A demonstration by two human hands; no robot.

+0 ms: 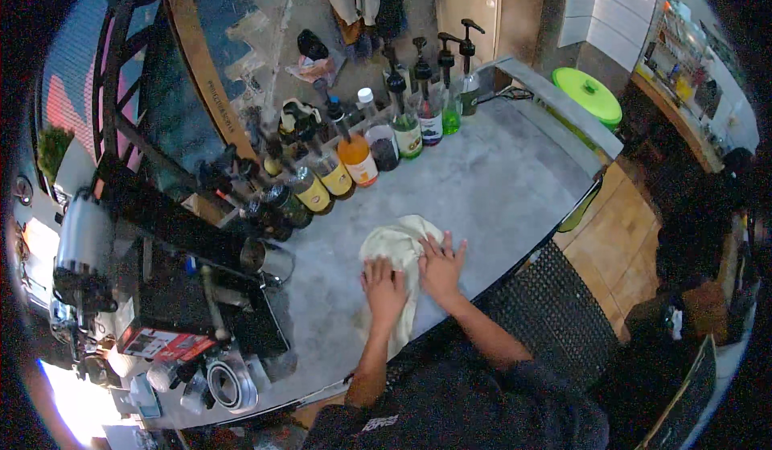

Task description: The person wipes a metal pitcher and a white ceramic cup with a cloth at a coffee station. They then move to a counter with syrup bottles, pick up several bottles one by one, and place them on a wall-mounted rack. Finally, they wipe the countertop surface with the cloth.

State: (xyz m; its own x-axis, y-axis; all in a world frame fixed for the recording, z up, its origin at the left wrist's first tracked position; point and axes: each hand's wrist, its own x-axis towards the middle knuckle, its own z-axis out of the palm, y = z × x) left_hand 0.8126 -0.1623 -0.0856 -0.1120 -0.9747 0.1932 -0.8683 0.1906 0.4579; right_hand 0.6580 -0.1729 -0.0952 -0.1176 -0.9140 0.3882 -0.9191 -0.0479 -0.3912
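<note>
A pale cream cloth (400, 239) lies crumpled on the grey counter (498, 184), with one end trailing to the front edge. On its left part my left hand (384, 291) rests flat, fingers stretched forward and palm down. My right hand (441, 269) lies on the cloth's right side, its fingers spread, some of them reaching past the cloth's edge. Neither hand is wrapped round anything. Under my palms the cloth is partly hidden.
Several syrup bottles with pumps (408, 128) line the counter's back edge. A metal pitcher (268, 262) stands left of the cloth, near a dark machine (173, 305). Clear cups and a metal ring-shaped part (232, 383) sit at the front left. A green lidded bin (587, 96) is beyond the right end.
</note>
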